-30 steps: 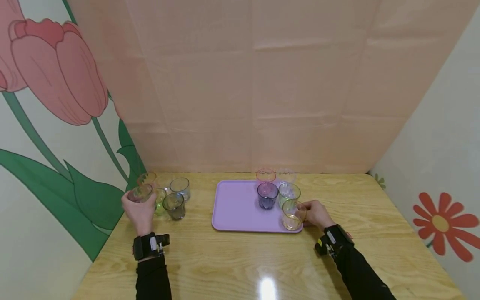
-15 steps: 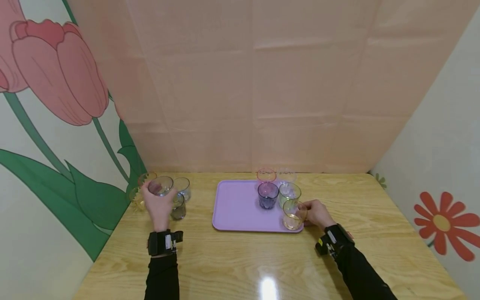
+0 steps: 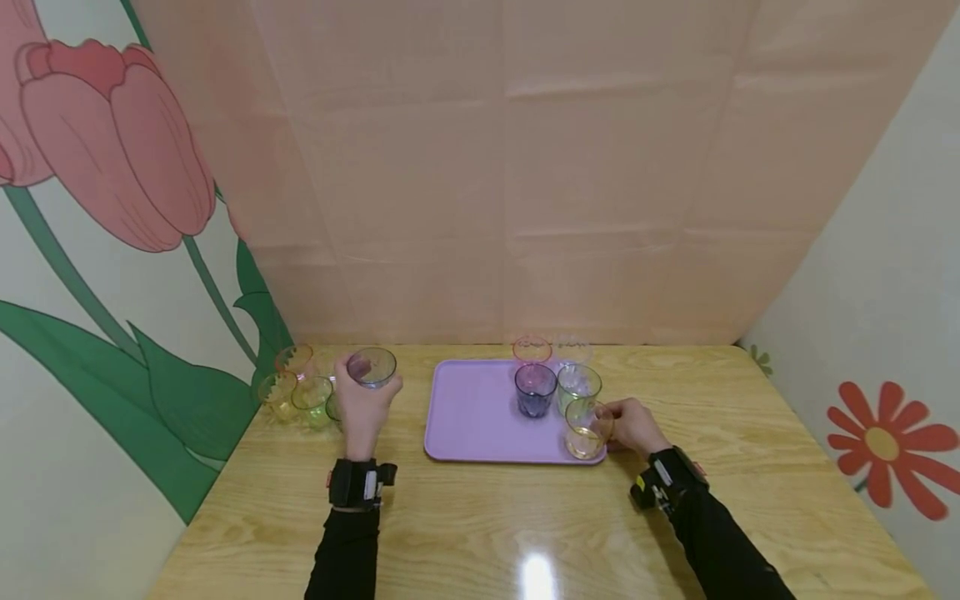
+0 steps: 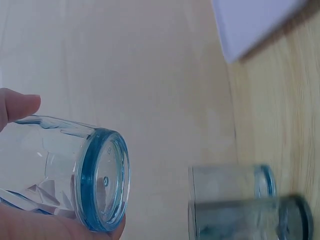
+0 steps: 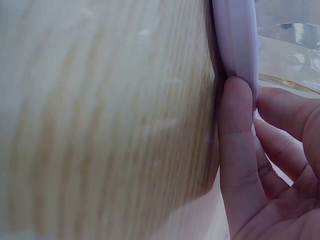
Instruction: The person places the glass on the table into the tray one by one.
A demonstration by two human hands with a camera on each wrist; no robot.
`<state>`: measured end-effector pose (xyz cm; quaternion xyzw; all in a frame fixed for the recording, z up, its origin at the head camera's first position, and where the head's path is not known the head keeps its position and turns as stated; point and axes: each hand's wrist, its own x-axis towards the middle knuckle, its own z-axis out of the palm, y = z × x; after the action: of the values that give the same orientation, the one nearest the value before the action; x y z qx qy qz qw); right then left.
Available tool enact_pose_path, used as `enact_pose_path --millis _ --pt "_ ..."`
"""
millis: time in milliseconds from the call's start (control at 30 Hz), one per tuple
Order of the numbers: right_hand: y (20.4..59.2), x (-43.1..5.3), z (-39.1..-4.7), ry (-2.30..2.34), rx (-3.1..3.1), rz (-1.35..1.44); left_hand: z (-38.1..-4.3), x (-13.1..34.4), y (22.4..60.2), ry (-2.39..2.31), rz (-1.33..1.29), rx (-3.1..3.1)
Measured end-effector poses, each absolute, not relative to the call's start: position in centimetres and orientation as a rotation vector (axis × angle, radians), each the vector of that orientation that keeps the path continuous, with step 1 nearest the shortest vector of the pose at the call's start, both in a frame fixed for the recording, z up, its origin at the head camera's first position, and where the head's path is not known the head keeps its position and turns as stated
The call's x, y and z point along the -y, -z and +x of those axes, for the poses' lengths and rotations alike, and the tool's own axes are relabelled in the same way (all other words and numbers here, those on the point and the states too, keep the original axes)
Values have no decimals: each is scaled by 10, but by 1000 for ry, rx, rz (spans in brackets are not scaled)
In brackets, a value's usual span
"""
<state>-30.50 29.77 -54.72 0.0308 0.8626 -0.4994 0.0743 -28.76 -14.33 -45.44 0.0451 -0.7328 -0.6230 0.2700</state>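
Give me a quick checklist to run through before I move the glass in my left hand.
1. Bluish glass gripped: ok, held in your left hand.
2. Purple tray held: ok, your right hand pinches its edge.
3. Room on the tray: ok, its left part is bare.
4. Purple glass and green glass upright: ok.
5. Bluish glass over the tray: not ok, it's left of it.
6. Dark glass and clear glass apart: cannot tell, they overlap in the left wrist view.
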Motion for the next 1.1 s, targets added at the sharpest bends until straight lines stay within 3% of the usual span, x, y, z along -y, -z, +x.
enact_pose_path --millis 467,1100 --pt "543 -297 -304 1486 -2570 112 -288 80 467 1696 -80 2110" --pt "544 -297 -305 1506 -2562 94 -278 40 479 1545 -281 2443"
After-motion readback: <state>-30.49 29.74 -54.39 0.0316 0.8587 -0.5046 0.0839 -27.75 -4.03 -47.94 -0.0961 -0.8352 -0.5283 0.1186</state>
